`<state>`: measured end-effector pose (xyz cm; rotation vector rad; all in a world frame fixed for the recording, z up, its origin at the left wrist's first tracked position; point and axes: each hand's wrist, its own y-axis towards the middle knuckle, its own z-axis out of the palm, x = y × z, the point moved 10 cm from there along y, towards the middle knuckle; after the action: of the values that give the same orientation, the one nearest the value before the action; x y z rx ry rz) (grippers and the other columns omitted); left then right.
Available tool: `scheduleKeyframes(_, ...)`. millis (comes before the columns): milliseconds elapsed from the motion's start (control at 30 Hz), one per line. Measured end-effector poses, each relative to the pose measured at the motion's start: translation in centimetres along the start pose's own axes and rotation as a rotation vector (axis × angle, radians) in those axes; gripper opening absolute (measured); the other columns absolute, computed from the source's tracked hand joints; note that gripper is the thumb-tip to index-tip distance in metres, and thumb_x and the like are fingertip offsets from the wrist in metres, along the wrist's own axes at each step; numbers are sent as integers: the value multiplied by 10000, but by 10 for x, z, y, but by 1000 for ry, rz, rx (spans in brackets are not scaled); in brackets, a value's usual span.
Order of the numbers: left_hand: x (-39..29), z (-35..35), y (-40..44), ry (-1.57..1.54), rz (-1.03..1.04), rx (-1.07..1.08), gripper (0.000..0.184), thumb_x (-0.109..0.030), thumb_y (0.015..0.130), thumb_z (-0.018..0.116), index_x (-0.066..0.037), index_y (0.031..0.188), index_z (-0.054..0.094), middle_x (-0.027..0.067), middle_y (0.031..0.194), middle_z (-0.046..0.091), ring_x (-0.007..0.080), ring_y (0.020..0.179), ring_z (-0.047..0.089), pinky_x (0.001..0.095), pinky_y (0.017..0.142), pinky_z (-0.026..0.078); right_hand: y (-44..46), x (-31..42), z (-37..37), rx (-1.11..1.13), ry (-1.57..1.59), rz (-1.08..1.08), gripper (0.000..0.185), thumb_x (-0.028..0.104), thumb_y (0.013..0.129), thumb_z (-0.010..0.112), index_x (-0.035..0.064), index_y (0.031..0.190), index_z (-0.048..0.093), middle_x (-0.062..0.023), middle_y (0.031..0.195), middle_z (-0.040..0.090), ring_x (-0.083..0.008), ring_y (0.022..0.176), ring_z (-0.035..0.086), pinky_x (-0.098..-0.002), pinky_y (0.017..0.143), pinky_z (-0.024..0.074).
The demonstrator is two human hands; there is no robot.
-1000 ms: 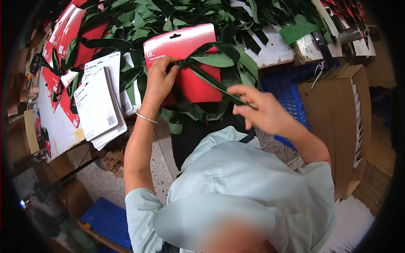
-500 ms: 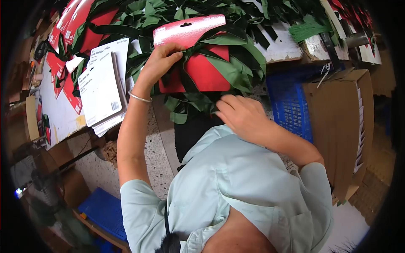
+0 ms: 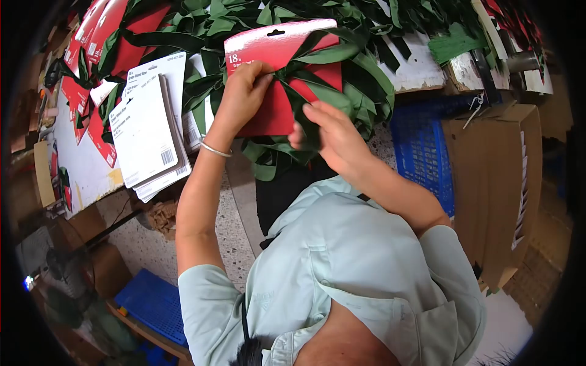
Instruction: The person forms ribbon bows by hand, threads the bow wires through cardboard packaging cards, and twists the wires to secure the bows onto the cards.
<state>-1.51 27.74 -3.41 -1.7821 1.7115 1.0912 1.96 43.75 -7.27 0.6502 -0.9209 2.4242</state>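
A red card (image 3: 273, 116) with a hang slot and the printed words "18 in" and "Green" lies on the bench in front of me. Across it is a green velvet bow (image 3: 326, 53), its loops fanning out to the right. My left hand (image 3: 245, 94) pinches the bow at its knot, against the middle of the card. Just below, my right hand (image 3: 334, 135) is at the card's lower right part, partly blurred, thumb and fingers apart around a dark ribbon tail. Whether it touches the tail is unclear.
White-backed cards (image 3: 143, 140) are stacked to the left, beside more red cards (image 3: 101, 140) with bows. Loose green ribbons (image 3: 223, 24) heap along the back. On the right stand a blue plastic crate (image 3: 421, 152) and a cardboard box (image 3: 488, 183).
My right hand has risen from below the card's lower edge to in front of it, and its fingers have spread. Card, bow and left hand have shifted slightly right in view.
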Motion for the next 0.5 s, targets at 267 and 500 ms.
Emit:
scheduleKeyframes(267,-28,-7,-9,129,112,-95,153,-17,836,637,-8,987,612,130,890,619,297,855,596,348,767,465,-14,-10,-9,-12,-141,-18,213,251,990,511,42,1026,534,-87,855,627,-182,767,652,-311,725,531)
scheduleKeyframes(500,-57,8,-13,206,163,-33,234,-45,807,686,-23,1035,637,105,892,631,279,848,553,345,768,456,-16,-19,-10,133,-939,-56,185,197,960,543,29,892,579,-45,802,628,-171,713,637,-296,644,492)
